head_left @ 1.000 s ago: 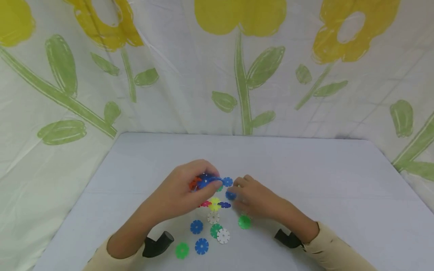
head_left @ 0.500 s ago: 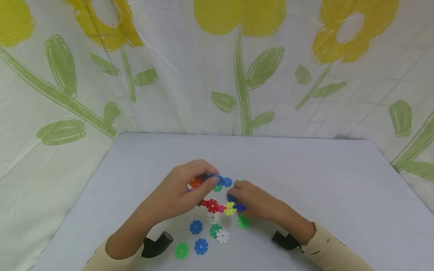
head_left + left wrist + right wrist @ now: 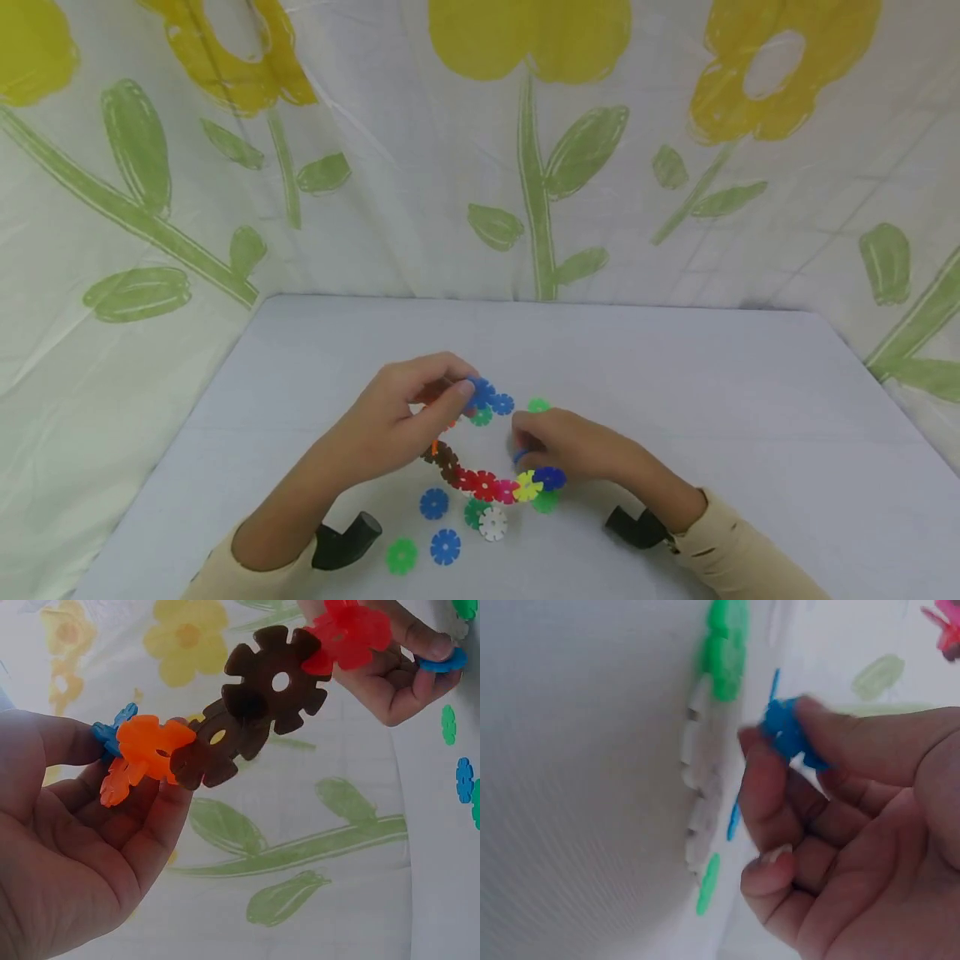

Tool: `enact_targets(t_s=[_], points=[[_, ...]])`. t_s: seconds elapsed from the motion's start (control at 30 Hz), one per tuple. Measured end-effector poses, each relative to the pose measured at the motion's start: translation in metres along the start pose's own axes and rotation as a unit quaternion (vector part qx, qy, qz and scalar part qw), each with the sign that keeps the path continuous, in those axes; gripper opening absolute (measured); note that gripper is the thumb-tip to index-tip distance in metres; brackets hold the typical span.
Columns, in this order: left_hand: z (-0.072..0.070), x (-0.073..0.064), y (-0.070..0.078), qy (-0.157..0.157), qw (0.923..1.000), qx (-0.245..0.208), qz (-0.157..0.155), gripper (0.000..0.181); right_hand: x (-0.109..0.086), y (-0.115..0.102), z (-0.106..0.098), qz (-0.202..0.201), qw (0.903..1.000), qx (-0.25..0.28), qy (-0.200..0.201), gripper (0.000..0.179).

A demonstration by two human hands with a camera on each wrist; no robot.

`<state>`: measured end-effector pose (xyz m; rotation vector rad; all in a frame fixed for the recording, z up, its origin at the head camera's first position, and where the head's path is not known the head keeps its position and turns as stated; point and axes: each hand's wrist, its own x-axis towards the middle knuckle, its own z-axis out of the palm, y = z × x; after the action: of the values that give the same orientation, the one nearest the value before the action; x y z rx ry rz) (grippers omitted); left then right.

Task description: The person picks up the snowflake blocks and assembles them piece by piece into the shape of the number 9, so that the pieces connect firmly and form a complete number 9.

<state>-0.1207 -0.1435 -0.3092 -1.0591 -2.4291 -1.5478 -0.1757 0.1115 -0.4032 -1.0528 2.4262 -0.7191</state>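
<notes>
In the head view my left hand [image 3: 408,408] pinches the blue end of a chain of notched plastic snowflake discs [image 3: 483,485]. The chain curves toward the front right through orange, brown, red, pink and yellow to a dark blue disc [image 3: 550,478]. Seen from the left wrist, an orange disc [image 3: 142,742] and a brown disc [image 3: 259,697] are slotted together beside my fingers. My right hand [image 3: 573,442] pinches a single blue disc [image 3: 784,727] between thumb and forefinger, its other fingers curled. That hand is just behind the chain's dark blue end.
Loose discs lie on the white table [image 3: 712,375]: blue [image 3: 446,547], green [image 3: 402,556] and white [image 3: 492,523] in front, another green [image 3: 537,405] behind the right hand. A flower-printed curtain [image 3: 420,208] hangs behind the table. Black wrist mounts [image 3: 348,542] show at both sleeves.
The chain has swung out from under the left hand toward the front right, showing more discs. My right hand has taken the blue disc from the table and come slightly nearer.
</notes>
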Motion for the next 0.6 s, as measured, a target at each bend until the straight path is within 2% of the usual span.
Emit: enact_targets(t_s=[0.1,0.17,0.27,0.4,0.5,0.6], points=[[0.001,0.001,0.0,0.0,1.0,0.007,-0.005,0.012,-0.003,0.0,-0.008,-0.014,0.998,0.06,0.015,0.017],[0.001,0.001,0.001,0.002,0.9996,0.024,-0.012,0.012,-0.006,-0.001,-0.013,-0.033,0.994,0.096,0.04,0.014],[0.002,0.001,0.002,0.004,0.9989,0.045,-0.013,0.012,-0.011,-0.006,-0.022,-0.077,0.9811,0.156,0.084,0.011],[0.004,0.002,0.0,0.005,0.9978,0.066,0.0,0.012,-0.02,-0.017,-0.031,-0.154,0.9518,0.233,0.126,0.019],[0.007,0.002,-0.003,0.001,0.9962,0.082,0.03,0.014,-0.026,-0.027,-0.034,-0.191,0.9245,0.305,0.128,0.024],[0.011,0.003,-0.004,-0.001,0.9922,0.098,0.077,0.016,-0.03,-0.035,-0.034,-0.205,0.8991,0.37,0.112,0.024]])
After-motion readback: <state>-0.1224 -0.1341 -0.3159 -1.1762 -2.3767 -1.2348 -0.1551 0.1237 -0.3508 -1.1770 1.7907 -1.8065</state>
